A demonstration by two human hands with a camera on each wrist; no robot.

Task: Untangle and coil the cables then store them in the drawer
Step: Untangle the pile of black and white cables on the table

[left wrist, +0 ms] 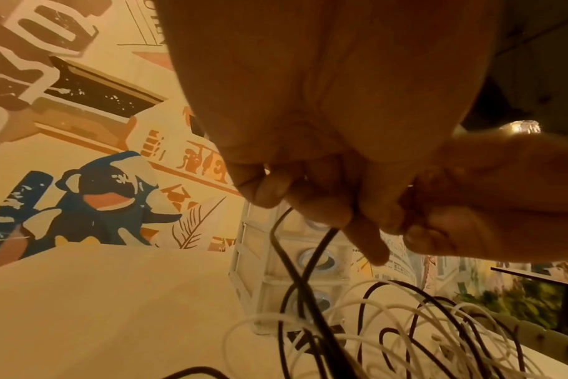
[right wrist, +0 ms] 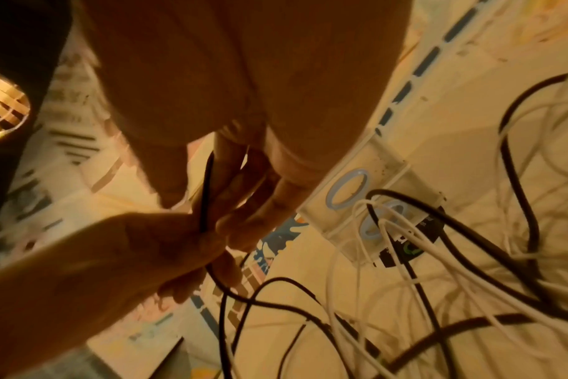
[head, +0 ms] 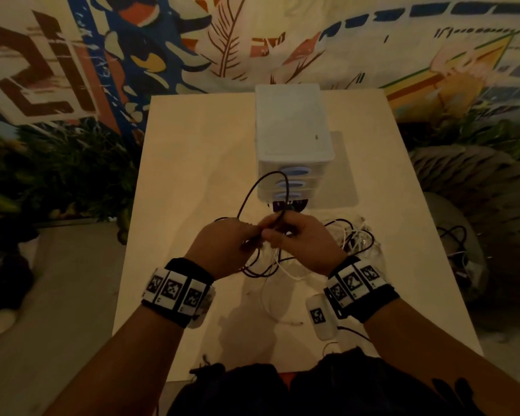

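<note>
Right now your left hand [head: 222, 244] and right hand [head: 297, 241] both pinch the black cable [head: 264, 187] above the table [head: 192, 163], with one loop standing up in front of the drawer unit [head: 294, 139]. The rest of it runs down into the pile of white cables [head: 354, 235] just to your right, apparently knotted through them. Pull hard and you'll likely drag that pile along or tighten the snag. The drawers look closed, so a loose coil may spring apart before you store it.
</note>
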